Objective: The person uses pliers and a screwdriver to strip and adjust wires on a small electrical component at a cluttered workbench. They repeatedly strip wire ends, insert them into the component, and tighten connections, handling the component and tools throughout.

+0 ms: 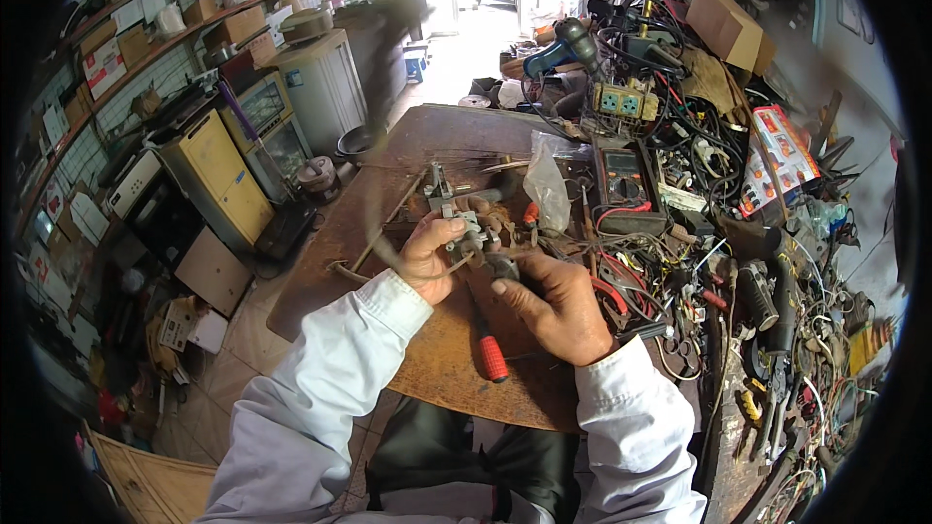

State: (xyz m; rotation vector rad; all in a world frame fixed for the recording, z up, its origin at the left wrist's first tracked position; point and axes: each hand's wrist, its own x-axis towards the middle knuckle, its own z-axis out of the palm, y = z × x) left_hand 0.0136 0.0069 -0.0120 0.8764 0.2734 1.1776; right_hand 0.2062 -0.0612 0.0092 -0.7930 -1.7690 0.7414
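Observation:
My left hand is closed around a small grey metal fitting, thumb on top, above the wooden table. A thin tan cord or wire loops beside its fingers. Close by on the right, my right hand has thumb and fingers bent together at a dark rounded piece; whether this joins the metal fitting I cannot tell. Below the hands lies a screwdriver with a red handle, its shaft pointing away from me. A dark blurred strand hangs to the left of my left hand.
Behind the hands, a clear plastic bag and a multimeter lie on the wooden table. Tangled wires and tools crowd the right side. A power outlet block stands at the back. Shelves and yellow cabinets line the left.

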